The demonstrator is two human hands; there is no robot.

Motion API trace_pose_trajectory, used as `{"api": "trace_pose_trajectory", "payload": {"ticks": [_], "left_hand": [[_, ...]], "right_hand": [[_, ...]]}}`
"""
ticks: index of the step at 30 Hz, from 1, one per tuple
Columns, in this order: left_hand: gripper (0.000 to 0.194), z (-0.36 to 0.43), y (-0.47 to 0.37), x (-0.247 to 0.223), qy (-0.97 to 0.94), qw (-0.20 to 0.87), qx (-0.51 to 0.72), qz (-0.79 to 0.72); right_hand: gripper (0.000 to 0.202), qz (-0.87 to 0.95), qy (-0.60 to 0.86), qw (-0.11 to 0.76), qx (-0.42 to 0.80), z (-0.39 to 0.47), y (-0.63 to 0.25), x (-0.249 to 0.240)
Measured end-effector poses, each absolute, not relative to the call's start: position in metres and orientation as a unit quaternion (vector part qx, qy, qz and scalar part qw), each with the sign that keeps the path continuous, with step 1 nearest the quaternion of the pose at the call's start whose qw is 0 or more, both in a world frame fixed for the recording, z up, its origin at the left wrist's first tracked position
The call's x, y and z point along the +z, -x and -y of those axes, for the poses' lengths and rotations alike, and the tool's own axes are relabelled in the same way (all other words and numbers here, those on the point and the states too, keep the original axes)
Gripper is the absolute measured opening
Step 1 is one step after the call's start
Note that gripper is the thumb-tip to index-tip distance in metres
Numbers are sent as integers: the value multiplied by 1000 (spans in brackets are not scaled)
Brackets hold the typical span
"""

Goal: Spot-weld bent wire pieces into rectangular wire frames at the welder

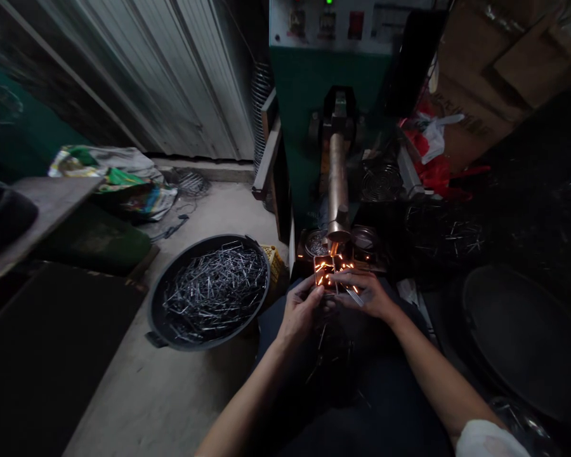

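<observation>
Orange sparks fly below the thick copper-coloured electrode arm (337,184) of a green spot-welding machine (292,95). Just under its tip, a small bent metal wire frame (315,266) is held up, partly lost in the glare. My left hand (301,310) pinches the frame's near left side between thumb and fingers. From the right, my right hand (367,293) is closed, with thin metal wire pieces (353,294) sticking out of its fingers beside the frame. Its exact grip on the frame is hidden by sparks and shadow.
A large dark basin (152,311) heaped with bent wire pieces (214,289) stands on the floor at left, by a yellow crate (272,259). Small dishes (316,242) sit below the electrode. A round dark container (509,336) and cardboard boxes (476,95) are at right.
</observation>
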State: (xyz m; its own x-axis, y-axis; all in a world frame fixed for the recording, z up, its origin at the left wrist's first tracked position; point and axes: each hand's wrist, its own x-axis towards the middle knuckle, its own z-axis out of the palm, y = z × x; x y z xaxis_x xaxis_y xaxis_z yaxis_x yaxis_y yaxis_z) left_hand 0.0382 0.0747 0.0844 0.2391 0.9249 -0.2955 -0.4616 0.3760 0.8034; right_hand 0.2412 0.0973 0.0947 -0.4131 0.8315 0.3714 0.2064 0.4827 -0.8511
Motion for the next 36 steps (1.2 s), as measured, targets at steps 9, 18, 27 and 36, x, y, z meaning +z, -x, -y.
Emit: {"api": "trace_pose_trajectory", "payload": {"ticks": [9, 18, 27, 36], "left_hand": [[56, -80, -33, 101, -405, 637, 457, -470], [50, -126, -41, 96, -415, 634, 488, -433], [54, -162, -49, 104, -410, 632, 503, -423], [48, -169, -49, 101, -405, 642, 505, -411]], "right_hand": [[20, 721, 425, 438, 328, -79, -239, 105], [21, 681, 455, 481, 314, -109, -238, 96], [20, 685, 473, 484, 268, -140, -240, 94], [21, 654, 486, 492, 308, -144, -239, 95]]}}
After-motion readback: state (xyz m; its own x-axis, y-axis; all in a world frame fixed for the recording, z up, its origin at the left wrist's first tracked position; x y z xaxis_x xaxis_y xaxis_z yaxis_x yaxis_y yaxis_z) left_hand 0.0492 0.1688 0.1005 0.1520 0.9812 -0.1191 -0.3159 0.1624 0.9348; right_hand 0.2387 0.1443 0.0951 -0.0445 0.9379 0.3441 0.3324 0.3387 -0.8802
